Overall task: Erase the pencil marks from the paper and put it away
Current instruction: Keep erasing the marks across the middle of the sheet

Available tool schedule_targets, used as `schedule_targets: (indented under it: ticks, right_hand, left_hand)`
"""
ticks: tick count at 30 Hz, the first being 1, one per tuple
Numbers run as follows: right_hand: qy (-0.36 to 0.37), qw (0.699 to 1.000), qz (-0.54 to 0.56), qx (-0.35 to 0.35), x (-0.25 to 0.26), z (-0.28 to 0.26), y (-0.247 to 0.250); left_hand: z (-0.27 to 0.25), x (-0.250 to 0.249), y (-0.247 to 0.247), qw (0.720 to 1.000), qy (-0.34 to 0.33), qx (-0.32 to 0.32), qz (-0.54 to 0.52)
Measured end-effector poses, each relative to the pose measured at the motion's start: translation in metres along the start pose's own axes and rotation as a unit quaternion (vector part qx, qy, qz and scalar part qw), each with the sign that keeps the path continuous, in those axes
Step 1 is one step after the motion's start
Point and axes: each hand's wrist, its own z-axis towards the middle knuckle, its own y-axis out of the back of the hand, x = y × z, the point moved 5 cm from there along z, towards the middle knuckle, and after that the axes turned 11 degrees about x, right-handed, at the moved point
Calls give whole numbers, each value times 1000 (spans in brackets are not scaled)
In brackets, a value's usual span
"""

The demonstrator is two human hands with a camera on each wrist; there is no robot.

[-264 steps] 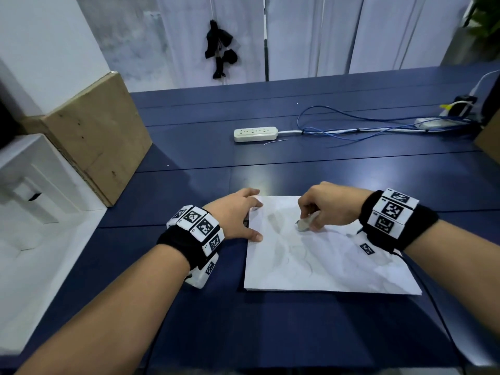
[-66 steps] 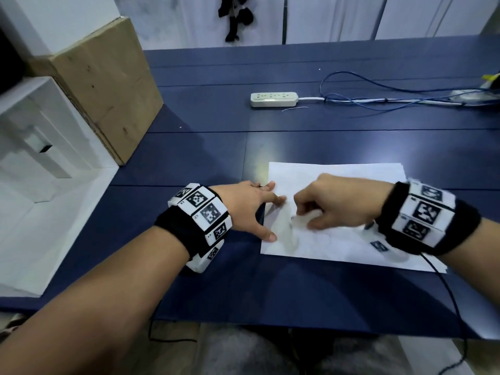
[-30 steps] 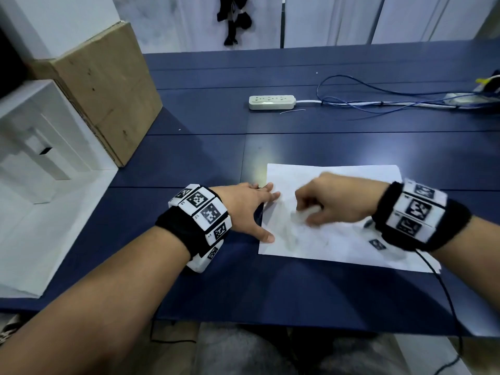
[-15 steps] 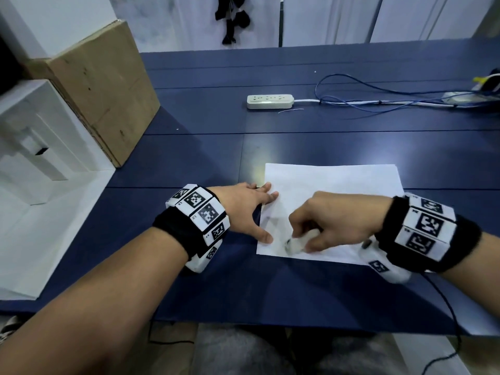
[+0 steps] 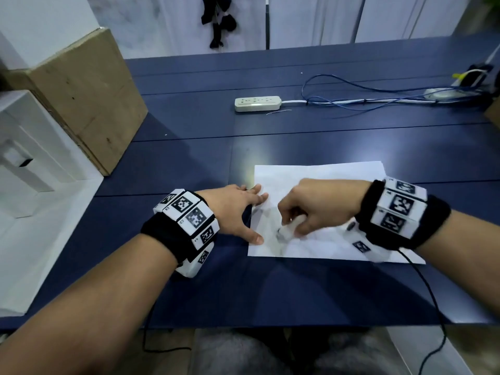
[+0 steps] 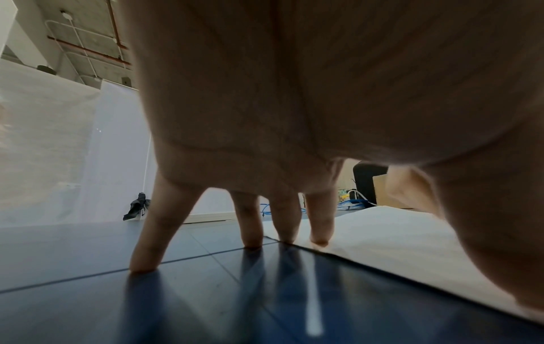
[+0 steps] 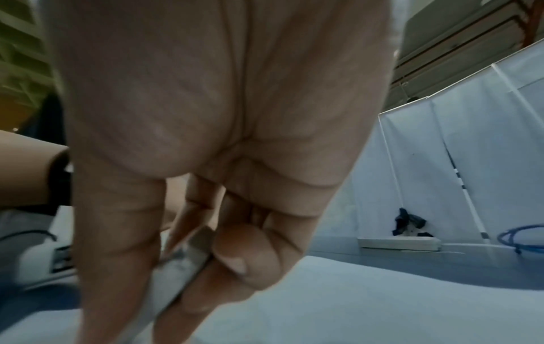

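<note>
Fingers (image 5: 293, 212) of the right hand (image 5: 319, 204) are curled round the eraser (image 5: 288, 230), which is now pressed nearer the paper's (image 5: 324, 174) left edge than a second ago. Its long axis is tilted, lower end toward the near-left corner. The paper is pinned to the table (image 5: 189, 147) by the spread left hand (image 5: 232, 209) at its left edge, long side across.

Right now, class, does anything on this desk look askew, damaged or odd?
Mostly tidy. The paper looks wrinkled and smudged grey near the eraser gripped by the right hand; the left hand pins its edge. Blue cables sprawl loosely.
</note>
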Motion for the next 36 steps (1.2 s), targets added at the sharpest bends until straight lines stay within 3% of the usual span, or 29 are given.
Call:
schedule_targets:
  ticks: [5, 8, 11, 13, 16, 18, 20, 22, 24, 30, 33, 36]
  right_hand:
    - [-108, 990, -12, -88, -31, 8, 22]
    - [-28, 996, -54, -66, -6, 1, 5]
    - [34, 999, -11, 7, 11, -4, -9]
    - [10, 1000, -11, 7, 0, 2, 0]
    - [-79, 994, -19, -68, -28, 11, 23]
    - [-96, 991, -33, -91, -33, 10, 24]
    - [-40, 997, -26, -62, -17, 0, 11]
    - [23, 1000, 9, 11, 4, -10, -9]
    - [41, 998, 24, 48, 13, -12, -18]
    - [-107, 990, 4, -92, -37, 4, 22]
    - [-45, 997, -4, -64, -17, -3, 10]
    - [24, 998, 42, 32, 9, -10, -14]
  left_hand:
    - [1, 1, 0, 1000, 3, 0, 5]
    - [1, 3, -1, 1000, 2, -1, -3]
    - [3, 4, -2, 1000, 2, -1, -7]
    - [4, 4, -2, 1000, 2, 0, -9]
    - [1, 2, 0, 1000, 6, 3, 0]
    - [0, 2, 1, 1000, 9, 4, 3]
    - [1, 2, 1, 1000, 8, 3, -2]
    - [2, 3, 0, 1000, 5, 2, -6]
    - [3, 3, -1, 1000, 3, 2, -7]
    - [-1, 0, 2, 1000, 11, 5, -2]
    - [-1, 0, 1, 1000, 8, 4, -9]
    - [-1, -1, 1, 1000, 5, 1, -10]
